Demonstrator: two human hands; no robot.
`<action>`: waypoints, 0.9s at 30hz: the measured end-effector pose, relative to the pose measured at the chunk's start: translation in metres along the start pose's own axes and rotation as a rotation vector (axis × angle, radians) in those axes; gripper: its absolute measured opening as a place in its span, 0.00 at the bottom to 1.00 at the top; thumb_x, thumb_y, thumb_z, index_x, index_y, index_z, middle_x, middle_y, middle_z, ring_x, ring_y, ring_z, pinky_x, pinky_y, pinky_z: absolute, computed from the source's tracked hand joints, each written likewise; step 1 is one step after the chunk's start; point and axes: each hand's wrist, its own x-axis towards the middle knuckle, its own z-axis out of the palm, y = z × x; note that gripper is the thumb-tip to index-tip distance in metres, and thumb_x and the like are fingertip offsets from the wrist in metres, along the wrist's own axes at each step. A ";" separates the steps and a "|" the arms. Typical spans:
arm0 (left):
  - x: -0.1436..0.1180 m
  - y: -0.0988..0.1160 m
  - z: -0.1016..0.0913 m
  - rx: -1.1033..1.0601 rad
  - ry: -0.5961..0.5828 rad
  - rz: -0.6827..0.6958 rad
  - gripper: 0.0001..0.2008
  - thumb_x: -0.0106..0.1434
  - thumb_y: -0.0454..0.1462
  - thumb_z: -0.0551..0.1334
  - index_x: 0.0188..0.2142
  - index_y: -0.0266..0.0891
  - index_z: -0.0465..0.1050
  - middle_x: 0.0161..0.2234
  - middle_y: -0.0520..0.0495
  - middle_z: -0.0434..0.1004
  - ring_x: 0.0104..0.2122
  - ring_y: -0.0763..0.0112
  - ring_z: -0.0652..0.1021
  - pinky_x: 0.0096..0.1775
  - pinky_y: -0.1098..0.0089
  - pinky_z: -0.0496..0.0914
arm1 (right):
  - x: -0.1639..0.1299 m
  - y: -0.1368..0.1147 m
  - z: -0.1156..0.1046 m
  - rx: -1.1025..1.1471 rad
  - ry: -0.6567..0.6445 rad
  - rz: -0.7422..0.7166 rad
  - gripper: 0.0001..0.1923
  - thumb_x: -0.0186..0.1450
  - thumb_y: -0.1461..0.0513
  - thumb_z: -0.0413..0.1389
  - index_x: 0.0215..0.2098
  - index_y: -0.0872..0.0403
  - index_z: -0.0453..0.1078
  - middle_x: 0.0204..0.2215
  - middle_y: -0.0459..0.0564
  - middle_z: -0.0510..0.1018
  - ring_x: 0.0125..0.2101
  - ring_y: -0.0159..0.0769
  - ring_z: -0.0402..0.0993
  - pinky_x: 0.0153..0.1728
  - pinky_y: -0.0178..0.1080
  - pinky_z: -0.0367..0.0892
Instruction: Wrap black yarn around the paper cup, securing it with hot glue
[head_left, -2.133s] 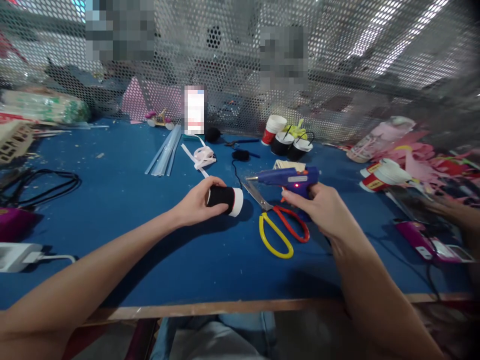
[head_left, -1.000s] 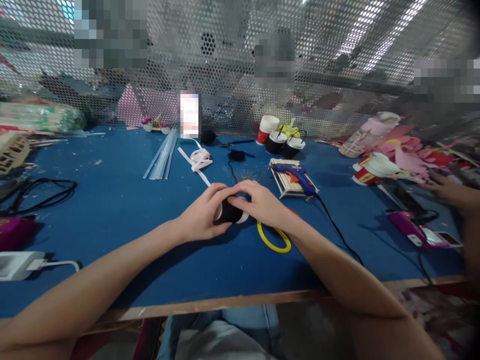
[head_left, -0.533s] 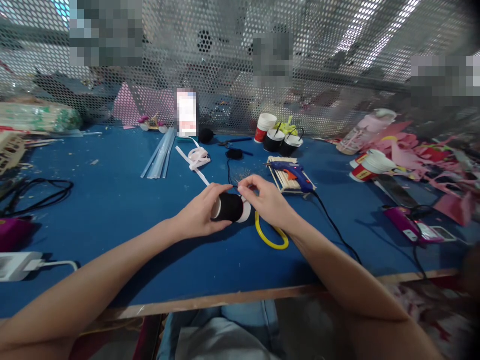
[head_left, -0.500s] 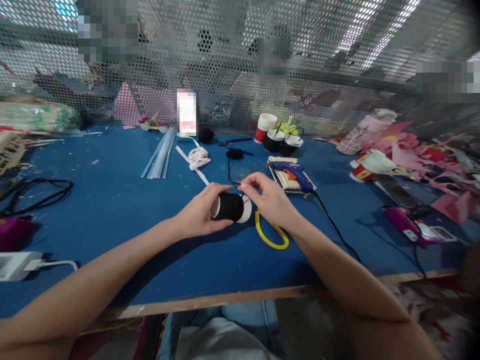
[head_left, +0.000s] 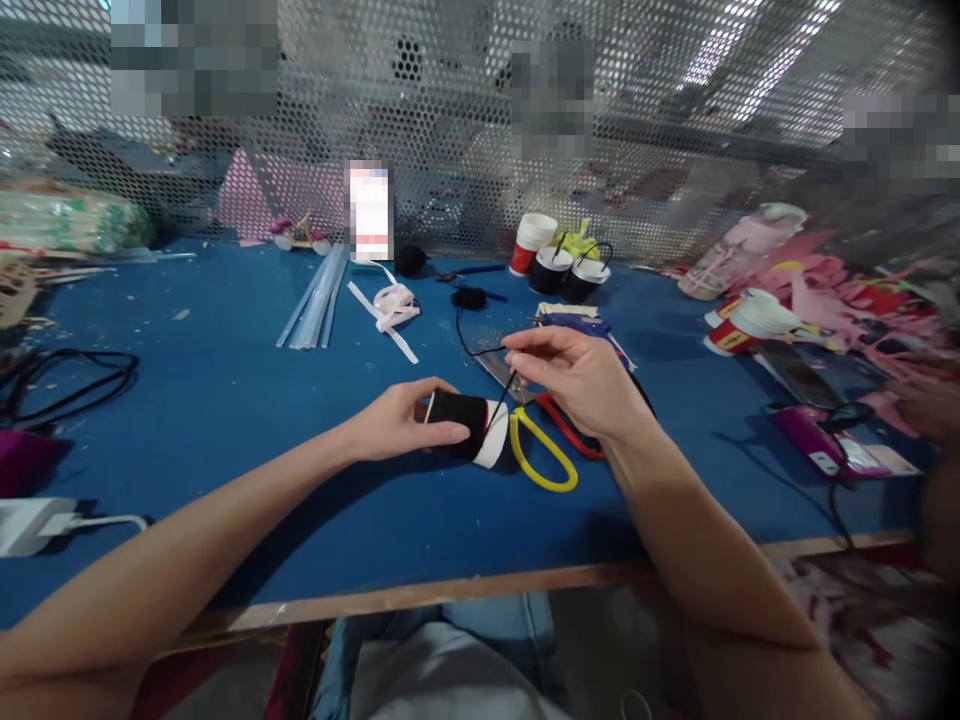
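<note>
My left hand is wrapped round a paper cup lying on its side, its wall mostly covered in black yarn with a white band bare at one end. My right hand pinches a strand of black yarn that runs taut from the cup. Beyond the fingers the strand leads back to a small bundle of black yarn. Under and beside my right hand lie scissors with one yellow handle loop and one red loop; the hand partly hides them.
A blue glue gun rests behind my right hand. Two black-wrapped cups and a red-white cup stack stand at the back. White ribbon and clear glue sticks lie left of centre. A person's hand shows at the right edge.
My right hand has moved up and right from the cup, drawing the yarn strand out. The cup has tilted slightly, and the scissors' red loop has come into view.
</note>
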 end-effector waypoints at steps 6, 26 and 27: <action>-0.002 -0.002 0.000 0.054 -0.055 0.038 0.24 0.53 0.45 0.65 0.45 0.36 0.64 0.33 0.49 0.71 0.31 0.72 0.73 0.31 0.73 0.68 | 0.005 0.006 0.005 -0.131 0.077 -0.035 0.08 0.54 0.60 0.61 0.32 0.55 0.73 0.25 0.45 0.76 0.24 0.29 0.71 0.29 0.36 0.69; -0.003 -0.002 0.000 0.441 0.054 0.425 0.28 0.52 0.44 0.67 0.50 0.38 0.62 0.45 0.42 0.69 0.43 0.63 0.73 0.42 0.66 0.69 | 0.001 0.018 0.013 -0.188 -0.023 -0.021 0.07 0.56 0.60 0.59 0.31 0.55 0.73 0.25 0.46 0.77 0.24 0.29 0.71 0.28 0.36 0.69; -0.003 -0.002 0.000 0.441 0.061 0.447 0.28 0.52 0.44 0.67 0.50 0.38 0.62 0.45 0.41 0.69 0.43 0.62 0.73 0.43 0.65 0.69 | 0.001 0.019 0.013 -0.195 -0.027 -0.024 0.06 0.56 0.60 0.59 0.31 0.55 0.73 0.25 0.46 0.77 0.25 0.29 0.72 0.29 0.36 0.69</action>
